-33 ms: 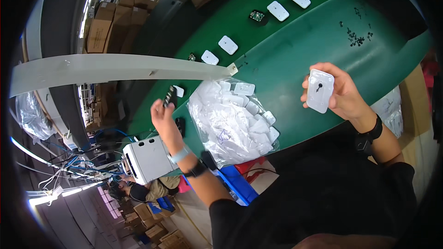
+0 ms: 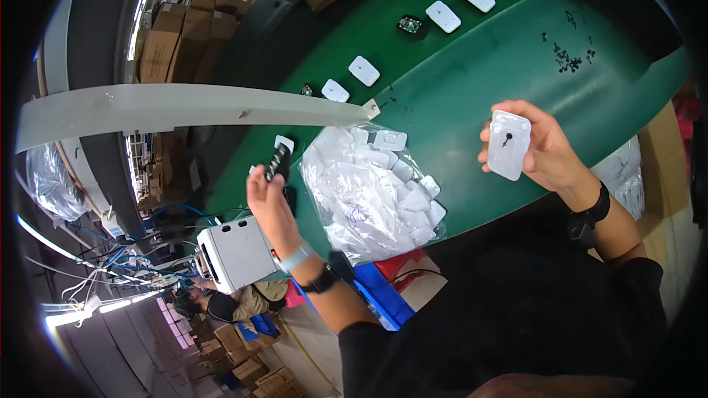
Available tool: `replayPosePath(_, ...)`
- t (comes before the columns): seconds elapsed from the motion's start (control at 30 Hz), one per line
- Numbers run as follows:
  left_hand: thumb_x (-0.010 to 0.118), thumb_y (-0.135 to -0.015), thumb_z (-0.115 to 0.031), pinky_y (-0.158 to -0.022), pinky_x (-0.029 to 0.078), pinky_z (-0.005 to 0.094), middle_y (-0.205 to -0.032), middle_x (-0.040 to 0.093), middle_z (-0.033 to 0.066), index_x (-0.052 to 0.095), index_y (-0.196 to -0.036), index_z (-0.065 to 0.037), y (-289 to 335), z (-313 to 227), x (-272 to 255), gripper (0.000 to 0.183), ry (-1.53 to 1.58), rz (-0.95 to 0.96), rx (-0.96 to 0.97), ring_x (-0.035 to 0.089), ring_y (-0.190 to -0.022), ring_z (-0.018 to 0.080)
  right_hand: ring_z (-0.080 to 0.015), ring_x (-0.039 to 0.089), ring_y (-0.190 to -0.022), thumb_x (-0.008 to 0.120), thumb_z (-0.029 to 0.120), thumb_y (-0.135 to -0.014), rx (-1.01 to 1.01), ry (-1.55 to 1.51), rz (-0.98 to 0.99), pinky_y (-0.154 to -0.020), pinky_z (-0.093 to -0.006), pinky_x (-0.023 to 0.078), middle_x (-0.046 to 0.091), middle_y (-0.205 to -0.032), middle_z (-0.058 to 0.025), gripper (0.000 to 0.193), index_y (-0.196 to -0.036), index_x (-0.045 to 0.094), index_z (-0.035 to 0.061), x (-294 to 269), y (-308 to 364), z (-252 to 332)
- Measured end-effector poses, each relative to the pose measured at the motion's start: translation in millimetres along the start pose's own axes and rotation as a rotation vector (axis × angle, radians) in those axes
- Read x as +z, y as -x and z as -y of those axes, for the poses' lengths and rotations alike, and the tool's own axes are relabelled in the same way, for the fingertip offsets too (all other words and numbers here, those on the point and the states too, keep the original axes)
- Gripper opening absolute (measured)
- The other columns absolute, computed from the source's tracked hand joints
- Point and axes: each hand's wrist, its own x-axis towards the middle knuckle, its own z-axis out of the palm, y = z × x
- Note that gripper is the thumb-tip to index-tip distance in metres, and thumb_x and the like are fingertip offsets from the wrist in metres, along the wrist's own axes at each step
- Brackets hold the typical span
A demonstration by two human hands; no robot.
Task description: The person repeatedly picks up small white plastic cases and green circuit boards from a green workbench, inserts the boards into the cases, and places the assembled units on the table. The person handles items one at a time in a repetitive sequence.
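My right hand (image 2: pixel 543 140) is closed on a white plastic cover (image 2: pixel 505 156), a rounded rectangle held tilted above the green belt (image 2: pixel 472 96). A small black piece with a thin tail (image 2: pixel 508 138) lies at the cover's middle. Over the left of the bench, my left hand (image 2: pixel 269 203) pinches a small black part with shiny spots along it (image 2: pixel 277 162); its exact kind is unclear. Just beyond that part lies another white cover (image 2: pixel 285 143). Between my hands, a clear plastic bag (image 2: pixel 354 199) bulges with white covers, some spilling out on its right side.
White covers (image 2: pixel 443 16) and black parts with green circuit boards (image 2: pixel 411 26) stand along the far strip. Small black pieces (image 2: pixel 568 60) lie scattered at the far right. A pale metal bar (image 2: pixel 206 105) crosses the left side, above a white machine box (image 2: pixel 237 254). Another person (image 2: pixel 236 306) is beyond.
My left hand has shifted slightly right and nearer with the black part, which is now tilted differently. My right hand has moved a touch left with the white cover.
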Motion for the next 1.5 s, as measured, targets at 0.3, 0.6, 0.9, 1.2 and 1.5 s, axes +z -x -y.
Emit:
replayPosePath(0.3, 0.068, -0.074, 0.011, -0.1, 0.048, 0.0369, -0.123, 0.059, 0.0199, 0.038, -0.138, 0.002, 149.5, -30.2, 116.4, 0.072, 0.53, 0.364, -0.292, 0.062, -0.111, 0.0254, -0.0243, 0.067, -0.107, 0.081, 0.028, -0.085, 0.011, 0.033, 0.034, -0.093, -0.0388, 0.055, 0.064, -0.123, -0.016, 0.072, -0.142, 0.047, 0.0009, 14.7, 22.5, -6.8)
replayPosePath(0.6, 0.071, -0.08, 0.011, -0.104, 0.045, 0.0336, -0.122, 0.063, 0.0159, 0.055, -0.129, 0.008, 168.8, -33.1, 178.4, 0.051, 0.239, 0.604, -0.279, 0.06, -0.117, 0.0213, -0.0148, 0.062, -0.1, 0.079, -0.001, -0.08, -0.06, 0.427, -0.054, -0.092, -0.0308, 0.053, 0.065, -0.115, -0.0084, 0.056, -0.132, 0.059, -0.0013, 25.9, 55.8, 9.8)
replayPosePath(0.9, 0.07, -0.083, 0.011, -0.105, 0.045, 0.0332, -0.124, 0.062, 0.0166, 0.055, -0.131, 0.009, 178.8, -34.4, 196.3, 0.051, 0.197, 0.642, -0.264, 0.06, -0.118, 0.022, -0.015, 0.062, -0.097, 0.085, 0.007, -0.075, -0.138, 0.789, -0.051, -0.089, -0.0305, 0.053, 0.067, -0.114, -0.0077, 0.049, -0.12, 0.069, 0.0004, 31.8, 63.3, 19.9)
replayPosePath(1.2, 0.077, -0.082, 0.004, -0.1, 0.047, 0.0313, -0.118, 0.061, 0.0111, 0.055, -0.135, 0.008, 193.1, -22.4, 188.9, 0.057, 0.214, 0.603, -0.164, 0.059, -0.112, 0.0182, -0.0248, 0.067, -0.095, 0.085, 0.009, -0.073, -0.263, 1.114, 0.03, -0.083, -0.0321, 0.055, 0.066, -0.111, -0.0131, 0.042, -0.112, 0.071, -0.0008, 47.6, 64.0, 28.8)
replayPosePath(1.5, 0.08, -0.08, -0.001, -0.093, 0.05, 0.0318, -0.114, 0.064, 0.0139, 0.059, -0.132, 0.006, 195.8, -19.7, 189.6, 0.056, 0.094, 0.597, 0.026, 0.062, -0.106, 0.02, -0.0246, 0.067, -0.094, 0.089, 0.012, -0.067, -0.316, 1.105, 0.019, -0.083, -0.0344, 0.057, 0.067, -0.115, -0.014, 0.047, -0.111, 0.073, 0.004, 43.8, 67.2, 22.5)
